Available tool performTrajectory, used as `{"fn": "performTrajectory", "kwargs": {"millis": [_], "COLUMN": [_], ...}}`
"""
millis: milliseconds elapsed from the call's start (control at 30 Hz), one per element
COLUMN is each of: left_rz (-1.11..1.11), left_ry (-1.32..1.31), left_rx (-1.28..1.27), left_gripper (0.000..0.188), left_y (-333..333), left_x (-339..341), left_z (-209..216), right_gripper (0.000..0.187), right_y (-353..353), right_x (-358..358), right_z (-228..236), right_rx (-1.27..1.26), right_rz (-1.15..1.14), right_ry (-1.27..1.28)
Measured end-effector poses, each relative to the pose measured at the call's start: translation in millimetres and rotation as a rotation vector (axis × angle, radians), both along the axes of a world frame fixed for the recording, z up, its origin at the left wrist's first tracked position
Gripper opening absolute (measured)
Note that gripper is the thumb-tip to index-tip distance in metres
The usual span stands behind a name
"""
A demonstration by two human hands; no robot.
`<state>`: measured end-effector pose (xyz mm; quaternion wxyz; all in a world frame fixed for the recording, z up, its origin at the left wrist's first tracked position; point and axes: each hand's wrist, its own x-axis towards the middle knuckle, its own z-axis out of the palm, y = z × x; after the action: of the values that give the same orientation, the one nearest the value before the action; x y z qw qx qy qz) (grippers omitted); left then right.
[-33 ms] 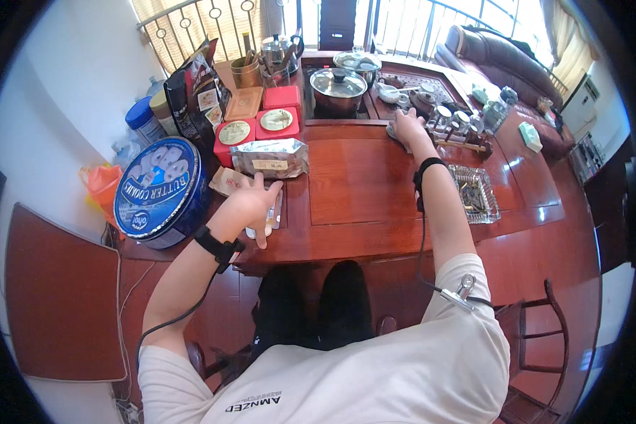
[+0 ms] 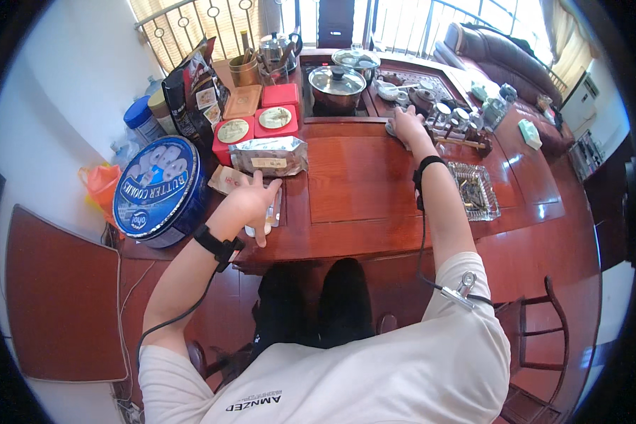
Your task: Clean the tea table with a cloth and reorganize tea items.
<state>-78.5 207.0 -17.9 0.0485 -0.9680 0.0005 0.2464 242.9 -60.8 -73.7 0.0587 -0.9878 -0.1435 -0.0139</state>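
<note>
Above the table's near left: one left hand [image 2: 249, 201] is spreading its fingers over one pale flat packet [image 2: 276, 213]; I'm not making out whether they are touching.
Toward the tea things: one right hand [image 2: 408, 121] is curling its fingers downward over one small greyish thing [image 2: 391, 130], mostly hidden; whether it is pinching it, I cannot tell.
Since the earlier frame: both hands are keeping their places and poses; the whole view is only shifting very slightly, and the things on the table [image 2: 360, 184] are staying put.
Packets: one brown paper packet [image 2: 223, 179] is lying beside the left fingers; one silver foil packet [image 2: 270, 156] is lying just past them.
Red boxes: two, with round gold labels [image 2: 254, 128], are standing behind the foil.
Blue tin: one [image 2: 159, 191] is leaning left of the left hand.
Ashtray: one, of glass [image 2: 473, 191], is sitting right of the right forearm.
Pots: two, glass-lidded [image 2: 337, 88], are standing farther back.
Kettle: one, steel [image 2: 278, 49], is standing left of them.
Chair: one [image 2: 544, 339] is standing at right.
</note>
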Motion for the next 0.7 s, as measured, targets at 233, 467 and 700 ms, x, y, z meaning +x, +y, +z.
{"fn": "performTrajectory", "kwargs": {"millis": [233, 467, 700], "left_rz": [0.022, 0.036, 0.036], "left_ry": [-0.006, -0.028, -0.104], "left_rx": [-0.043, -0.057, -0.108], "left_gripper": [0.139, 0.138, 0.132], "left_y": [6.0, 9.6, 17.0], "left_x": [3.1, -0.8, -13.3], "left_z": [0.0, -0.3, -2.9], "right_gripper": [0.039, 0.041, 0.042], "right_y": [19.9, 83.2, 146.4], "right_x": [-23.4, -34.1, -77.5], "right_z": [8.5, 13.7, 23.8], "right_rx": [-0.023, -0.110, -0.092], "right_rz": [-0.004, 0.079, 0.374], "right_ry": [-0.012, 0.069, 0.006]}}
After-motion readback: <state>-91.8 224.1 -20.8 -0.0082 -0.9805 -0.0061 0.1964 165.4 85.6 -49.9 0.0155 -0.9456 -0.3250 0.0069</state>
